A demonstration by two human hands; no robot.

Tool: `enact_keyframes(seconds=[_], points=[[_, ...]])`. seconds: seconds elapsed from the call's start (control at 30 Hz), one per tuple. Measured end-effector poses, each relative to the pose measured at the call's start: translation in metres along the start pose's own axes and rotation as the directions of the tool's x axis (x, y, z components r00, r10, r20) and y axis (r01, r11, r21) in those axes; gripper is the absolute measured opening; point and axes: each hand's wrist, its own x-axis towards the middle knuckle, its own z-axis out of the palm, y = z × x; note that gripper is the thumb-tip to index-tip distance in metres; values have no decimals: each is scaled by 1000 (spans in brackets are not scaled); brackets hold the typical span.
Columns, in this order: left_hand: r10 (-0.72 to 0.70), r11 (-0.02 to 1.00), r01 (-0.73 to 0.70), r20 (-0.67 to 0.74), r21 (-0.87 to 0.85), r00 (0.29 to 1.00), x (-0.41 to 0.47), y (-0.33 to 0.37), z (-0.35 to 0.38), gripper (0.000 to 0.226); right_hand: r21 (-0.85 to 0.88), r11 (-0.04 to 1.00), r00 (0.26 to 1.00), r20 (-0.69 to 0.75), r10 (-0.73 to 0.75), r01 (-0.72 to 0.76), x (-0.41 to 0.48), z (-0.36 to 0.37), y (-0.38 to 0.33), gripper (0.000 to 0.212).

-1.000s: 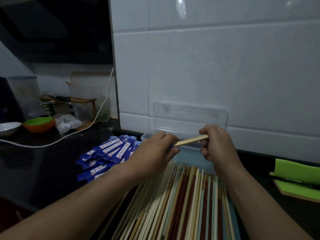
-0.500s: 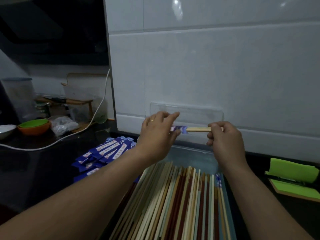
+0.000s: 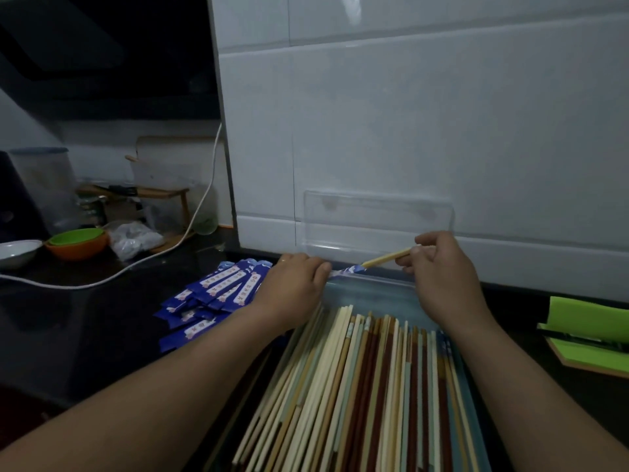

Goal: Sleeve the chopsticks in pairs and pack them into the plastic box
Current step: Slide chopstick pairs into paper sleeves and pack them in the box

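a dark glossy counter [image 3: 85, 321] meets a white tiled wall [image 3: 408, 131]. on it lie a loose heap of blue paper sleeves [image 3: 218, 294], a blue tray [image 3: 374, 294] just right of them, a clear plastic box [image 3: 377, 216] against the wall, a white cable [image 3: 163, 257], an orange bowl [image 3: 76, 248], a white dish [image 3: 17, 250], a crumpled bag [image 3: 134, 238] and, far right, a green pad [image 3: 589, 332].

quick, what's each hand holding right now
Left hand: pinches the blue sleeve at its open end.
Right hand: pinches the pale chopsticks, their tips inside that sleeve.
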Motion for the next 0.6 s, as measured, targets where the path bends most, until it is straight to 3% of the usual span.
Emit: enact_keyframes(seconds=[0.1,0.27,0.4,0.6], points=[[15,1000,-15,-23,0,1000,0,4,-3,28,-151,986,996,-44,-81,73,-1,-2,5,23],[-105,971,98,-21,-220,994,-3,7,-6,36,-485,870,996,27,-91,93,-1,-2,7,45],[-119,945,115,6,-306,993,-6,8,-15,37,-530,835,989,56,-138,146,-3,0,6,47],[-119,917,123,35,-380,992,-12,7,-23,37,-657,752,997,83,-6,59,0,-9,10,37]])
